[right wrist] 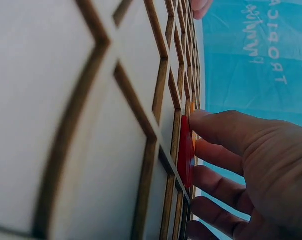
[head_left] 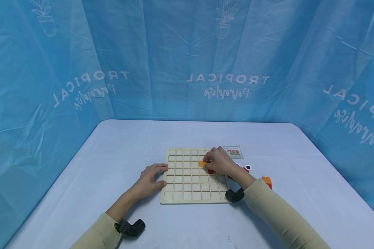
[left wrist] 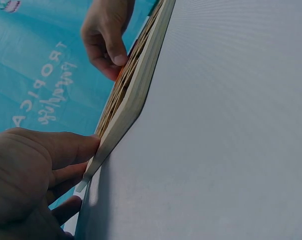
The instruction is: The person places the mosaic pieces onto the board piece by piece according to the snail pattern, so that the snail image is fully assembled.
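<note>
My left hand [head_left: 150, 180] rests against the left edge of a pale wooden grid board [head_left: 187, 197], thumb and fingers fairly straight. In the left wrist view its thumb [left wrist: 73, 149] touches the board's rim. Over the upper right of the grid, my right hand [head_left: 219, 162] pinches an orange block [head_left: 202, 163] between thumb and fingers. Just beneath that hand, a red block [head_left: 211, 172] sits in the grid; the right wrist view shows this red piece [right wrist: 184, 152] close beside the fingertips. The fingers partly hide both pieces.
A small printed grid card [head_left: 233, 152] lies beyond the board's right corner. Right of the board are a round black-and-white eye piece [head_left: 248, 167] with red pieces, partly behind my forearm, and an orange-and-red block [head_left: 267, 181]. Blue curtains [head_left: 187, 58] surround the white table [head_left: 127, 138].
</note>
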Tool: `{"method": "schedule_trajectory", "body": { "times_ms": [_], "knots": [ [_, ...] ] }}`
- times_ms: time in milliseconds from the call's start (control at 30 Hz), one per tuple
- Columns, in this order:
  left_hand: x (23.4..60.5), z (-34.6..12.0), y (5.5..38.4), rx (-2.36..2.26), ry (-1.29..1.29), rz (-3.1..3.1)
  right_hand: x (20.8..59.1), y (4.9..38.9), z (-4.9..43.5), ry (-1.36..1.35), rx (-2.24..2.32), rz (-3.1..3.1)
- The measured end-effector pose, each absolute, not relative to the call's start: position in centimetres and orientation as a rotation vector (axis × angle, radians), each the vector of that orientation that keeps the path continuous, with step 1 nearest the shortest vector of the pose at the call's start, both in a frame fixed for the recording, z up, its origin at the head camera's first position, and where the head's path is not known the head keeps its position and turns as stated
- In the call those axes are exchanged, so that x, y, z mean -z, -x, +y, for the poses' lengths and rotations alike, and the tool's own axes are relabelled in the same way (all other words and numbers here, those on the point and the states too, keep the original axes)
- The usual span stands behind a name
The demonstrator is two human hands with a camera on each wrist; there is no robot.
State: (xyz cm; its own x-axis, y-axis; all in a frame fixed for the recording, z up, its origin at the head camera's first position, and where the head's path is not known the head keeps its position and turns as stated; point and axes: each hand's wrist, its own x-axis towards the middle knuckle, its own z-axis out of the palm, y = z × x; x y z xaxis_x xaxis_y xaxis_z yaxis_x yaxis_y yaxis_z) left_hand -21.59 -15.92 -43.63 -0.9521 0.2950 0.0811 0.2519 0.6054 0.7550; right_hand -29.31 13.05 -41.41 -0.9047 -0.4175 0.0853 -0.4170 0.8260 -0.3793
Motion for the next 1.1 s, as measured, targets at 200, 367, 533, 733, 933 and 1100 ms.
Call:
{"method": "schedule_trajectory", "body": {
  "times_ms": [200, 367, 533, 733, 933, 1100],
  "knots": [
    [43.7, -16.0, 21.6, -1.284, -0.485, 2.772, 40.1, 29.3, 13.8, 0.582, 0.677, 2.984],
    [43.7, -16.0, 21.6, -1.271, -0.495, 2.781, 38.3, 28.5, 16.4, 0.508, 0.745, 2.988],
    [43.5, -16.0, 21.6, -1.266, -0.481, 2.78, 37.2, 26.9, 20.3, 0.397, 0.738, 3.015],
    [43.3, -15.9, 21.6, -1.275, -0.463, 2.771, 37.7, 24.9, 25.4, 0.327, 0.717, 3.051],
    [43.4, -15.9, 21.6, -1.281, -0.466, 2.765, 38.6, 23.1, 29.2, 0.301, 0.709, 3.069],
    [43.6, -15.9, 21.6, -1.292, -0.463, 2.755, 39.5, 21.9, 31.6, 0.308, 0.697, 3.06]
  ]
}}
